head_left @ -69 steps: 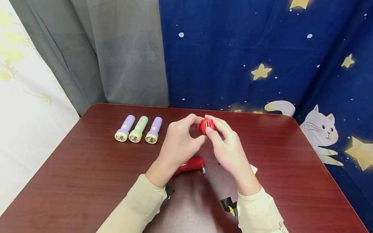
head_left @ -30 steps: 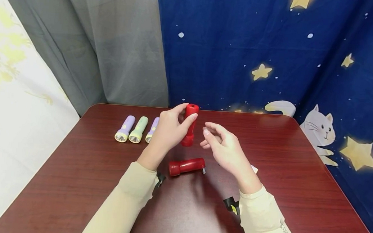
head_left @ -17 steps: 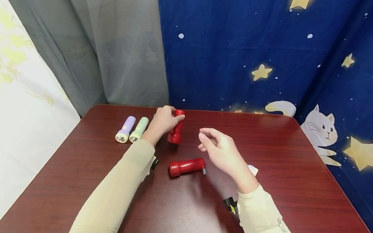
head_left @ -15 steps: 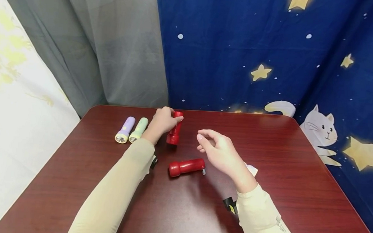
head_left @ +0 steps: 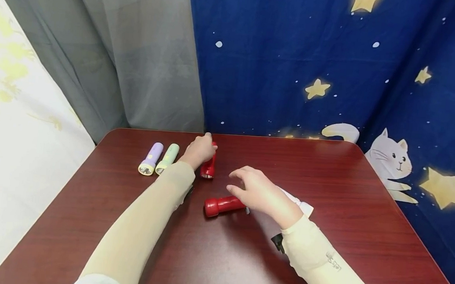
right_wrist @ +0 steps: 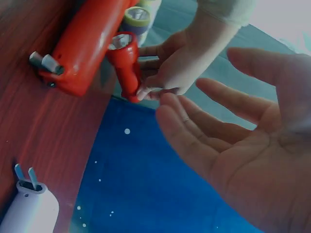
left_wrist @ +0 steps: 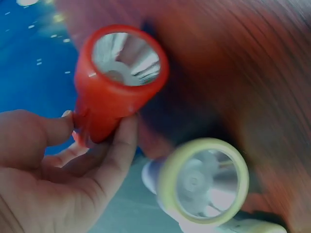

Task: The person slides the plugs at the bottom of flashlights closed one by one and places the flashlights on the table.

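Note:
At the far side of the table, my left hand point(head_left: 200, 151) grips a red flashlight point(head_left: 208, 167) by its body. In the left wrist view its lens end point(left_wrist: 126, 58) faces the camera, with thumb and fingers around the narrower part. My right hand point(head_left: 261, 193) is over a second red flashlight point(head_left: 223, 204), fingers spread and lightly bent, holding nothing. That flashlight lies on its side; metal plug prongs point(right_wrist: 46, 63) stick out of its tail in the right wrist view. A white flashlight point(right_wrist: 31, 208), also with prongs, lies partly hidden beyond my right wrist.
To the left lie a purple flashlight point(head_left: 151, 158) and a green flashlight point(head_left: 167, 159), both yellow-rimmed. Another yellow-rimmed flashlight point(left_wrist: 204, 182) is close beside the held one, hidden by my left arm in the head view. Curtains point(head_left: 280, 66) hang behind the table point(head_left: 328, 175).
Both hands held the red flashlight at first; the right let go and the left carried it leftward beside the row, tilting it down. My right hand has lowered toward the other red flashlight.

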